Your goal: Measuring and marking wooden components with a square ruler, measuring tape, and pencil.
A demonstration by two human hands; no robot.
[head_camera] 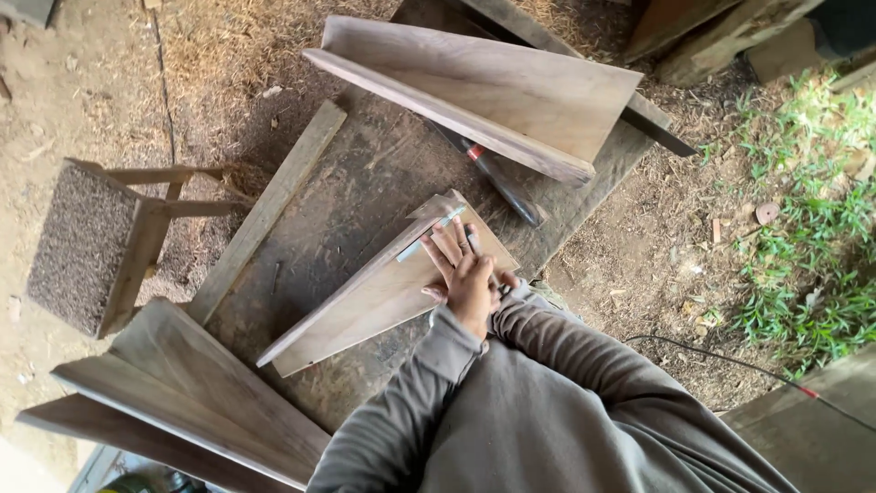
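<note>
A wedge-shaped assembly of two joined wooden boards lies on a dark, worn board. A thin metal ruler rests on the wedge's upper end. My left hand lies flat on the wood beside the ruler, fingers spread toward it. My right hand is mostly hidden behind the left one. A dark pencil sticks out from it next to my left fingers, its tip on the wood.
A second, larger wooden wedge lies at the top, with a dark-handled tool with a red band beneath it. More boards are stacked lower left, beside a long slat and a small stool. A black cable runs near grass at the right.
</note>
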